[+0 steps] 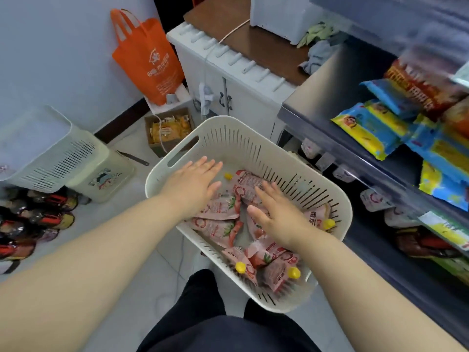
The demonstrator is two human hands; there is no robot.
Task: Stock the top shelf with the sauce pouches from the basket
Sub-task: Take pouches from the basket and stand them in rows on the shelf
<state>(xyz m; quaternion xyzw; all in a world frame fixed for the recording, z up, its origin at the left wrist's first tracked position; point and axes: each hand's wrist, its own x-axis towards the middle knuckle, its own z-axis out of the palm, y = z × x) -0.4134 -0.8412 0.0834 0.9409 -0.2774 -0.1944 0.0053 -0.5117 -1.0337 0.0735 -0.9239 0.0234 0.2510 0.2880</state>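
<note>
So both hands are down inside the cream slotted plastic basket (253,138), which sits right in the middle of the view with its handle cutout up at about 10 o'clock. The left hand (194,184) is spread flat, palm down, fingers loose and apart, not gripping anything; it hovers over the left part of the basket, and its heel overlaps the top edge of one of the pink sauce pouches with yellow caps (218,228). The right hand (276,214) is also flat and open with fingers splayed, lying over the pile around the centre. I can't tell whether it's pressing on a pouch or just above it, but nothing is pinched or lifted. The pouches lie jumbled across the basket floor: a couple just below the left hand at its 5 o'clock, one poking out past the right fingertips at 11 o'clock, and more heaped toward 6 o'clock near the person's dark trousers (203,313). Off at 3 o'clock is the dark metal shelf unit (317,128) with blue and yellow snack packets (368,128) stacked on it. An orange fabric tote bag (149,59) hangs around 11 o'clock.
</note>
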